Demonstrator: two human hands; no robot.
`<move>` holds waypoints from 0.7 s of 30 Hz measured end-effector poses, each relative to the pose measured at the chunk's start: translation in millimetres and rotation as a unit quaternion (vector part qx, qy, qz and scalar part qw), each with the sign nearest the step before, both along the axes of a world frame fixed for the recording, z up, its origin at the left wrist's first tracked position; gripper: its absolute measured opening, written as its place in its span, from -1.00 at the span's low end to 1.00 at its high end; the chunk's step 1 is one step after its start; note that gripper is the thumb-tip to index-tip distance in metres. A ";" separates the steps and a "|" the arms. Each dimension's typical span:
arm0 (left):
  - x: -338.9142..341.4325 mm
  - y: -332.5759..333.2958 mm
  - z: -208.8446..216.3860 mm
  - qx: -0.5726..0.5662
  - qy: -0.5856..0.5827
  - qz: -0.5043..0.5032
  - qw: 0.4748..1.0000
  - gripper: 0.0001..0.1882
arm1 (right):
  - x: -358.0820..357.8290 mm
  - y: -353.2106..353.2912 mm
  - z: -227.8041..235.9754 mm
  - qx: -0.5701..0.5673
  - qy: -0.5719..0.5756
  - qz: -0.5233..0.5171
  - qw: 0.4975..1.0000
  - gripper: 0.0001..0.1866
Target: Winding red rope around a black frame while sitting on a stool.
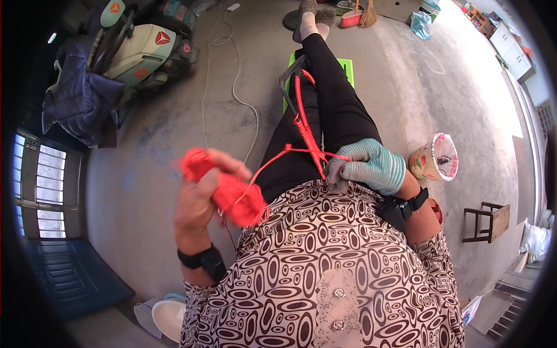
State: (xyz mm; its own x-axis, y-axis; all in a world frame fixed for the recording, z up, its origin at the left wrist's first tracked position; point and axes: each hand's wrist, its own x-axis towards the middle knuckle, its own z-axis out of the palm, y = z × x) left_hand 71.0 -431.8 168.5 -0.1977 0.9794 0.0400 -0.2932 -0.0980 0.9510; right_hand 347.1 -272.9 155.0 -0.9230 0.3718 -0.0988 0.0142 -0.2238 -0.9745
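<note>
Holds a soft-looking red yarn ball [239, 198] at nine o'clock with left hand [197, 197] fingers curled round its middle, a good grabbing spot for something probably light and squashy. Pinches a thin red strand [288, 147] at three o'clock with gloved right hand [374, 166] fingers, knuckles up.

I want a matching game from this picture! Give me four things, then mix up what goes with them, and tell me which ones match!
Things:
1. red bundle
2. right hand
3. stool
4. broom

Clues:
A. beside the red dustpan
B. held in the left hand
C. brown, on the floor
D. wearing a striped glove

Right pairs: 1-B, 2-D, 3-C, 4-A
</note>
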 end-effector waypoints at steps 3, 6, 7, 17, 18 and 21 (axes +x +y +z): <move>-9.7 43.1 -55.6 -0.111 0.071 0.021 0.991 -0.69 | -0.2 -11.5 -18.3 0.012 -0.004 -0.019 1.000 -0.71; -4.9 74.2 -82.6 -0.093 0.049 0.020 0.994 -0.69 | -5.6 -17.1 -20.5 0.009 0.027 -0.041 0.999 -0.62; 0.4 84.7 -83.9 -0.072 0.049 0.021 0.996 -0.65 | -5.1 -16.8 -19.9 0.008 0.026 -0.043 0.999 -0.62; 45.0 122.5 -108.7 0.020 0.222 0.064 0.973 -0.83 | 7.9 -21.4 -15.0 -0.042 0.054 -0.075 0.995 -0.54; 47.4 124.2 -108.5 0.019 0.223 0.062 0.973 -0.83 | 9.7 -23.2 -13.2 -0.046 0.050 -0.073 0.995 -0.54; 52.9 130.4 -108.0 0.021 0.222 0.072 0.972 -0.84 | 11.9 -33.3 -0.1 -0.074 0.049 -0.086 0.992 -0.56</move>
State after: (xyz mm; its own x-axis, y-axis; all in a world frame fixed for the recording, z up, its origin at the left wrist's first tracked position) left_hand 123.9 -301.4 60.5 -0.2874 0.9386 0.1909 0.1640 -0.1482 0.9753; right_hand 359.0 -306.2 154.8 -0.8555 0.5122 -0.0763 -0.1298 -0.3547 -0.9259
